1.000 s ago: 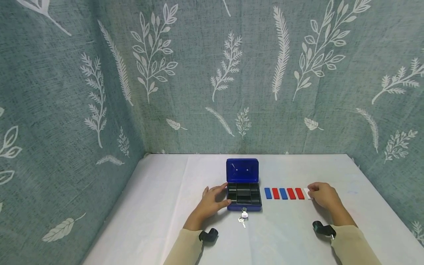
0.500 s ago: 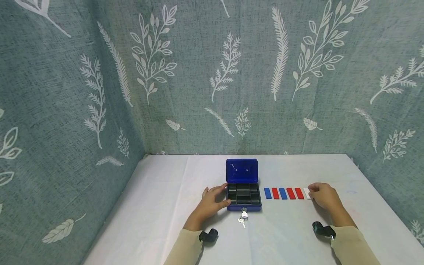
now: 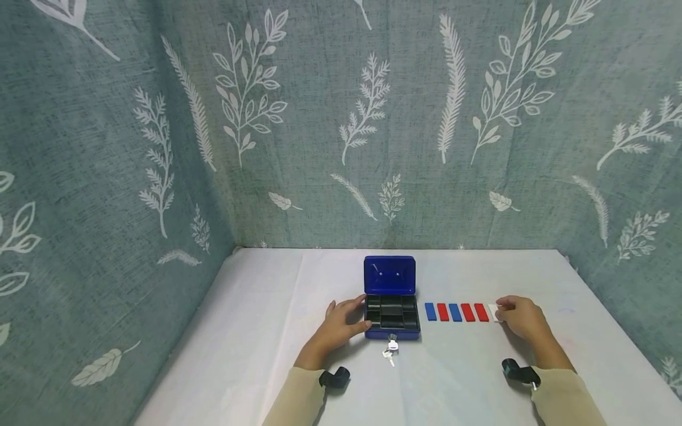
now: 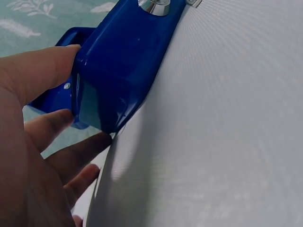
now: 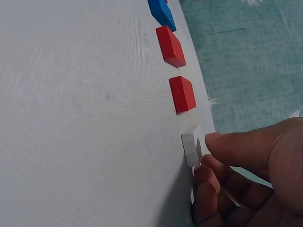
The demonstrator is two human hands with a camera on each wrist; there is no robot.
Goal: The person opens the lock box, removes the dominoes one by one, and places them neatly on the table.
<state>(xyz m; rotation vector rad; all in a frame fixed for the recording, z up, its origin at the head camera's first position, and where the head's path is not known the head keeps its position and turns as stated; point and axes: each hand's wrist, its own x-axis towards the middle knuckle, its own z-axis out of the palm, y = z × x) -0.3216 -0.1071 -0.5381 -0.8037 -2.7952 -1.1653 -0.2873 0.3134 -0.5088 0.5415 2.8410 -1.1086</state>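
Note:
A blue cash box stands with its lid up, its black compartment tray facing me. My left hand rests at the box's left side, thumb on the front corner and fingers loosely extended along the side. In the left wrist view the thumb touches the upper edge. A white block lies at the right end of a row of blocks. Over it is my right hand, fingers bent beside the block and thumb slightly apart from it; no grip shows.
Left of the white block, red blocks and blue blocks lie in a spaced row on the white table. Keys hang from the lock at the box's front. A patterned green cloth stands behind.
My right thumb and fingers seem to have parted a little at the white block. My left hand and the cash box look unmoved.

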